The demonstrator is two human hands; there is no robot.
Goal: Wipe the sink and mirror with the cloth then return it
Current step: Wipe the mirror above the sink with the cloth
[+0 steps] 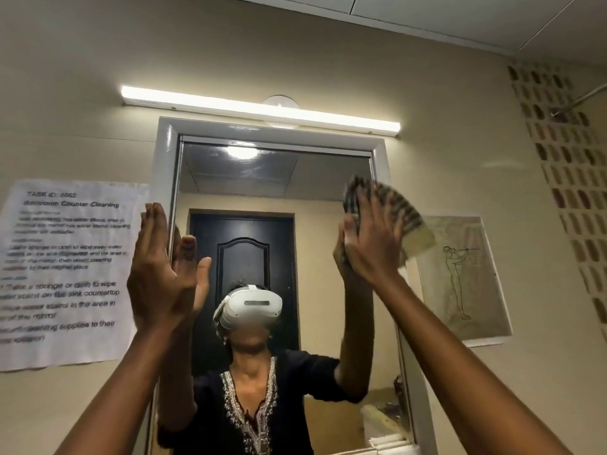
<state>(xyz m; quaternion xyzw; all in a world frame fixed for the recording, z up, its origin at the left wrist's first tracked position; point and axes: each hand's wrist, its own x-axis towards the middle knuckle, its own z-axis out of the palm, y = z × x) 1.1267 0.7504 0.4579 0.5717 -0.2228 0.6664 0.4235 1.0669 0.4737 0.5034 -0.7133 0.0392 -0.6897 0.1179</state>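
Observation:
The tall mirror point(262, 192) in a white frame fills the middle of the head view. My right hand point(371, 238) is raised high and presses a striped cloth point(404, 215) flat against the mirror's upper right edge. The cloth spreads past my fingers, blurred. My left hand point(161, 267) is lifted at the mirror's left edge, palm flat, fingers straight and close together, holding nothing. The sink is out of view below. The mirror reflects a person in a white headset and dark top with both arms up.
A lit tube lamp point(262, 110) runs above the mirror. A printed task sheet point(65, 274) is taped to the wall on the left, a line drawing point(460, 277) on the right. A patterned vent block wall point(565, 178) stands at far right.

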